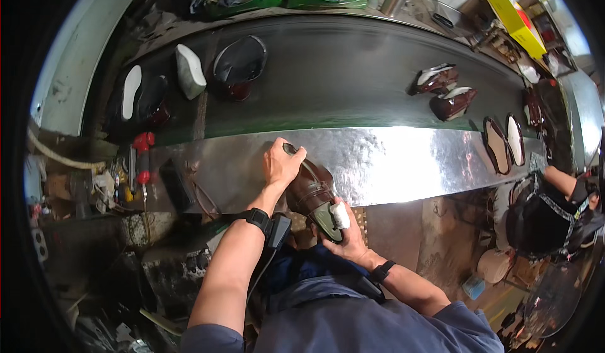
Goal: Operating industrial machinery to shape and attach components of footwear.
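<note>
Head view: brown shoes (444, 91), soles (504, 142) beyond held shoe (309, 189).

A shoe factory line: beyond the brown shoe (310, 192) gripped in both hands runs a dark conveyor belt (340, 79) carrying more shoes (444, 91) and soles (131, 91) (tools (142, 157) lie off to the left), with another worker (545, 217) seated to the right.

glossy brown leather shoe (310, 190), shiny scuffed metal ledge (403, 157), matt dark rubber belt (340, 75)
</note>
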